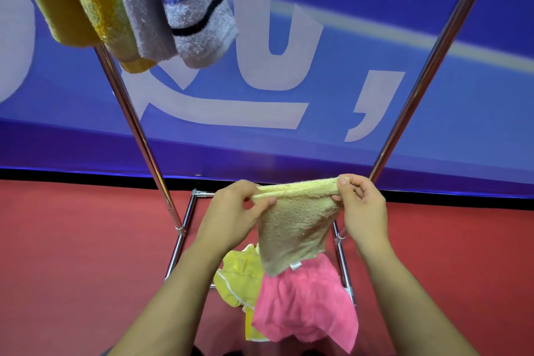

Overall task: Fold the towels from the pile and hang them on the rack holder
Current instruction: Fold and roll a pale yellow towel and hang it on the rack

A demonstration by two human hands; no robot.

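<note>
rack holder [135,124]: chrome poles rise on both sides of the hands, base bars below them
hung towels [138,6]: four folded, up and left of the hands
pile [300,306]: pink and yellow towels on the red floor, under the hands
beige towel [291,228]: held up between the hands, top edge folded over, rest hangs toward the pile
left hand [231,211]: thumb and fingers pinch the towel's top left corner, forearm reaching forward
right hand [364,205]: fingers curled, pinching the top right corner, forearm reaching forward

Head cam, steep downward look, close over hands [294,211], rack legs [138,124] beyond.
</note>
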